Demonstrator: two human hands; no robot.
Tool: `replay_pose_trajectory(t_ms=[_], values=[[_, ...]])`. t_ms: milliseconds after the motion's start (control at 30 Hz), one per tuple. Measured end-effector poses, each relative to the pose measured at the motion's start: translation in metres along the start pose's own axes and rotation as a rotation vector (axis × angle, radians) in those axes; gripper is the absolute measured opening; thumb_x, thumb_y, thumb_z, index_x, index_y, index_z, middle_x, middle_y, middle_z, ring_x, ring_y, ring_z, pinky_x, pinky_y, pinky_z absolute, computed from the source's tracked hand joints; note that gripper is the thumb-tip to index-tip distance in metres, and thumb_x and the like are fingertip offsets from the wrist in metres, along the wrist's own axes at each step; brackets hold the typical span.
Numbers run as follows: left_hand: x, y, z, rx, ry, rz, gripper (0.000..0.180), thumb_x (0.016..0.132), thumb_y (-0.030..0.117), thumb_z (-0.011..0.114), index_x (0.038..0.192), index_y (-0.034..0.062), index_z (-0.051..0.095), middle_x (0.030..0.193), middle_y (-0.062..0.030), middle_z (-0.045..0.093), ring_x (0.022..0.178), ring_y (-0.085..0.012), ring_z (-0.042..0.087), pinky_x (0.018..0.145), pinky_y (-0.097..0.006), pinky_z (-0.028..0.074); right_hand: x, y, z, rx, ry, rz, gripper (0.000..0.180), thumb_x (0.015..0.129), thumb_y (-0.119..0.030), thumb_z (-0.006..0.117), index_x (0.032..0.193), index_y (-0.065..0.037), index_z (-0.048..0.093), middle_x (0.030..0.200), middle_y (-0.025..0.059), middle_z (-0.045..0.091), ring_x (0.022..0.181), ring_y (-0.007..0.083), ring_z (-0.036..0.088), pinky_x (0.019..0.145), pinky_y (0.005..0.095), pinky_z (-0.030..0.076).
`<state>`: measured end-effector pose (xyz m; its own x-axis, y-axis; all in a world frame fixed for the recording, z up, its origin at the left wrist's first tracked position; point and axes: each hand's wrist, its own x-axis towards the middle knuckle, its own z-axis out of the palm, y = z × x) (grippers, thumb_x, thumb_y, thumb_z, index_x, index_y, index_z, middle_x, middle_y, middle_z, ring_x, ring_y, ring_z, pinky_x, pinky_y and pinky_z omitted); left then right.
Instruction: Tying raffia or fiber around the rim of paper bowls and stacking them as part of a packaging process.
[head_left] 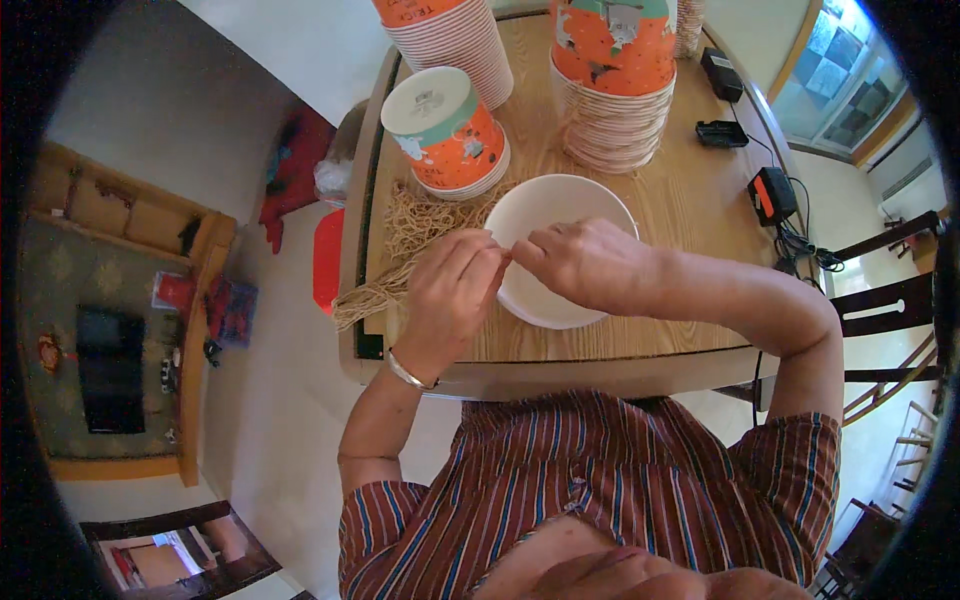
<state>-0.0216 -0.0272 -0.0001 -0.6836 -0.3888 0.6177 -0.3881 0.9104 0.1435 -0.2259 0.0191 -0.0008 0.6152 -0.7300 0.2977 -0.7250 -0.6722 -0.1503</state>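
Observation:
A white round paper bucket (pixel 560 195) stands mouth up before me, its inside plain white. My left hand (pixel 458 285) is closed in a pinch beside the bucket's left rim, a bangle on its wrist. Over the bucket's opening, my right hand (pixel 585 265) is also closed, thumb and fingers pressed together. The fingertips of both hands meet near the left rim; whatever is between them is hidden or too small to name. Tan twine (pixel 425 220) lies in a loose heap left of the bucket, and its cut ends hang over the table's left edge.
Behind the twine an orange and green paper bucket (pixel 450 130) sits upside down. Tall nested stacks of such buckets (pixel 615 60) stand farther back. Black chargers with cords (pixel 772 195) line the right side of the wooden table (pixel 680 330). A dark chair (pixel 885 305) stands at right.

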Motion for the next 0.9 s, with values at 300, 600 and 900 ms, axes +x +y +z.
replay_pose_trajectory(t_ms=[300,600,900], values=[[-0.003,-0.007,0.005,0.032,0.002,0.060,0.013,0.075,0.005,0.069,0.086,0.0022,0.062,0.092,-0.0097,0.063,0.096,-0.0264,0.062,0.083,-0.039,0.050,0.002,0.002,0.000,0.190,0.007,0.102,0.015,0.081,-0.008,0.058,0.095,-0.005,0.053,0.074,0.0140,0.061,0.071,0.0331,0.064,0.062,0.0411,0.052],[-0.003,-0.029,0.000,-0.098,0.100,-0.229,0.012,0.082,0.002,0.064,0.094,0.0027,0.062,0.092,-0.0111,0.064,0.090,-0.0268,0.064,0.080,-0.036,0.050,0.003,0.019,0.014,0.716,0.105,0.410,0.003,0.086,-0.006,0.058,0.085,-0.003,0.058,0.067,0.0013,0.052,0.062,0.0080,0.048,0.057,0.0278,0.043],[-0.026,-0.045,0.036,-0.628,0.074,-0.709,0.014,0.097,0.010,0.052,0.105,0.0011,0.061,0.091,-0.0077,0.066,0.082,-0.0121,0.062,0.074,-0.028,0.050,0.020,0.019,0.012,1.011,-0.091,0.703,0.008,0.087,-0.014,0.062,0.085,-0.006,0.064,0.072,-0.0026,0.053,0.058,0.0039,0.046,0.046,0.0218,0.038]])
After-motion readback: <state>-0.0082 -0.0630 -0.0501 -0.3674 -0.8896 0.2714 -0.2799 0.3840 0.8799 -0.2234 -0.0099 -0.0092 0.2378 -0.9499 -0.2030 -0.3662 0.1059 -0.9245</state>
